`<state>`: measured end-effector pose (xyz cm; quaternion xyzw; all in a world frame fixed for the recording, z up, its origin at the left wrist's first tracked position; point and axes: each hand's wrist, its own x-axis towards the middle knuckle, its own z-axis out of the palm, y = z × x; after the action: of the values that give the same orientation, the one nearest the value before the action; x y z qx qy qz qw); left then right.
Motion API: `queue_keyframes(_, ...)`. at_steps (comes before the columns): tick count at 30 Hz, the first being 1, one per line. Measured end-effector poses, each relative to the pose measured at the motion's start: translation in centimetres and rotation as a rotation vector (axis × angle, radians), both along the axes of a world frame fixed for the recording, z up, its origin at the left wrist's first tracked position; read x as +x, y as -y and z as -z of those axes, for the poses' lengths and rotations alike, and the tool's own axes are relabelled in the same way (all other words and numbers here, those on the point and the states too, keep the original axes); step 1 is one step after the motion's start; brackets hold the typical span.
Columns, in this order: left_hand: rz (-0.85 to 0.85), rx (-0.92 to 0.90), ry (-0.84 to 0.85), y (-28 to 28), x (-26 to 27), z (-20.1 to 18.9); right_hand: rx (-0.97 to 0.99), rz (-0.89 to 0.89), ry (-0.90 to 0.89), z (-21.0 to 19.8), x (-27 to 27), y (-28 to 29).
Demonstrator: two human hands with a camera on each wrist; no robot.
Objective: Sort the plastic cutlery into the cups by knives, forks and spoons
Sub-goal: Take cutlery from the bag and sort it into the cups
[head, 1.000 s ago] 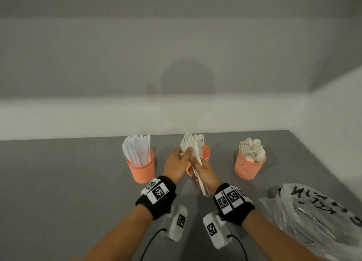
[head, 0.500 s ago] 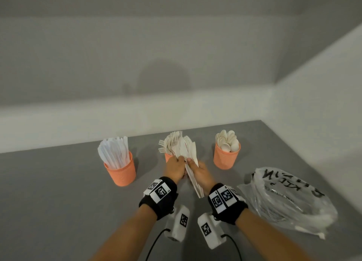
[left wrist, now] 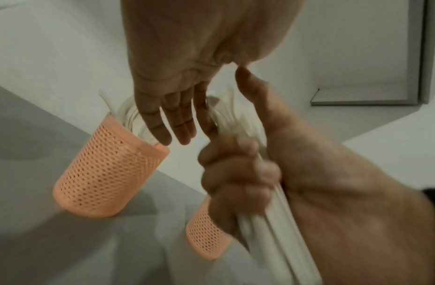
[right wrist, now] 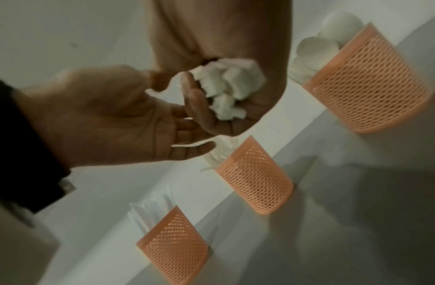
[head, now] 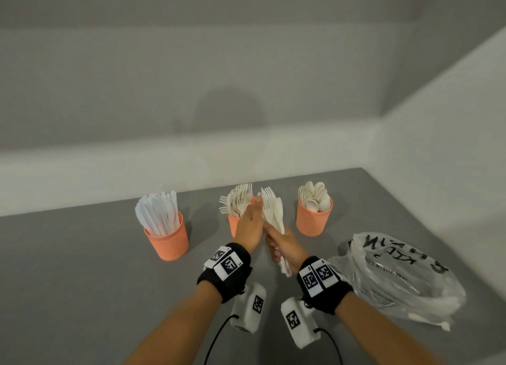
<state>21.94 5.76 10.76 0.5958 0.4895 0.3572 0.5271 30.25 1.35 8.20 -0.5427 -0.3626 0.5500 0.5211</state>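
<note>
Three orange mesh cups stand in a row: knives (head: 160, 214) in the left cup (head: 168, 241), forks (head: 236, 200) in the middle cup (head: 232, 223), spoons (head: 315, 197) in the right cup (head: 312, 221). My right hand (head: 283, 248) grips a bundle of white cutlery (head: 272, 214) upright, just right of the middle cup. The bundle's handle ends (right wrist: 228, 86) stick out of that fist. My left hand (head: 250, 222) lies beside the bundle. Its fingers (left wrist: 172, 119) are straight and touch the bundle above the fork cup (left wrist: 109, 173).
A crumpled clear plastic bag (head: 397, 271) with black lettering lies on the grey table (head: 82, 269) to the right of my right wrist. White walls close the table at the back and on the right. The right wrist view shows all three cups (right wrist: 255, 177).
Both hands have stayed at the middle cup with the bundle. The head view has swung to the right, so the plastic bag shows more fully and the cups sit further left.
</note>
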Motion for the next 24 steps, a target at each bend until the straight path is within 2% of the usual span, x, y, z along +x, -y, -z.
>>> queue_keyframes(2, -0.021, 0.026, 0.005, -0.9, -0.5, -0.6, -0.023, -0.047, 0.039, 0.0, 0.8, 0.5)
queue_keyframes(5, -0.049, 0.114, -0.118, -2.2, -1.0, -2.0, -0.041, -0.115, 0.088, -0.1, 1.0, 0.9)
queue_keyframes(9, -0.003, 0.1, -0.219, -4.4, -2.1, -1.8, -0.069, -0.119, 0.089, 0.5, 0.3, 0.3)
queue_keyframes(13, 0.089, 0.075, -0.201, -4.8, -2.5, -2.5, -0.061, -0.118, 0.067, 0.5, 0.5, 0.3)
queue_keyframes(21, 0.004, 0.186, -0.176, -5.5, -5.2, -3.5, -0.035, -0.193, 0.106, -0.4, -0.5, -0.8)
queue_keyframes(24, 0.041, 0.123, -0.128, -5.4, -7.0, -4.1, -0.032, -0.241, 0.108, -0.6, -1.3, -1.2)
